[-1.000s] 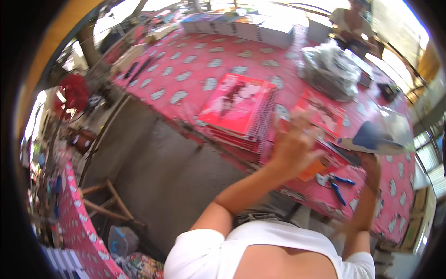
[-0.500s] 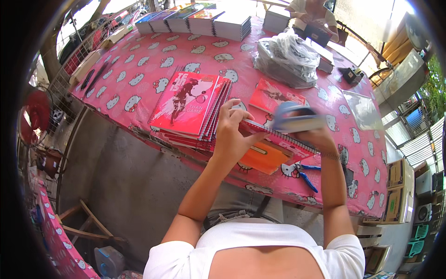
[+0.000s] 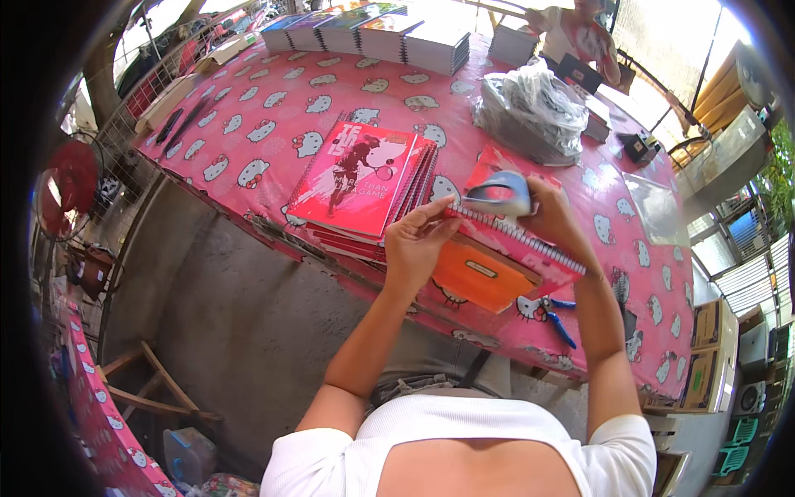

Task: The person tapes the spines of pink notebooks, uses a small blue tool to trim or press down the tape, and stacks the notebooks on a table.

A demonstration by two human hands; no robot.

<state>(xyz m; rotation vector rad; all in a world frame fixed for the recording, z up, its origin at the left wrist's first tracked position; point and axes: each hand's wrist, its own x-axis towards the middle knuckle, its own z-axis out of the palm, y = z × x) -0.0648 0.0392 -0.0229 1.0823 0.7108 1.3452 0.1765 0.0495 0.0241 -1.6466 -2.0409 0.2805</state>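
Note:
My left hand [image 3: 418, 248] pinches the left end of a pink spiral notebook [image 3: 530, 238], held up on edge with its wire coil on top. My right hand [image 3: 553, 217] grips a blue-grey rounded tool [image 3: 507, 192] with a looped opening, just above the coil. Motion blur hides its exact kind. Below the coil shows an orange panel [image 3: 480, 273] with a small label plate; whether it belongs to the notebook I cannot tell. Blue-handled pliers [image 3: 560, 325] lie near the table edge. Left of my hands is a stack of red spiral notebooks [image 3: 356, 178].
The table has a pink patterned cover [image 3: 240, 141]. A grey plastic bag [image 3: 530, 116] lies beyond my right hand, partly behind it a red notebook [image 3: 489, 166]. Thick spiral books [image 3: 381, 45] line the far edge. Another person [image 3: 580, 37] sits at the far right.
The blue-grey tool has moved left along the coil with my right hand. The view has shifted slightly, and more of the orange panel shows.

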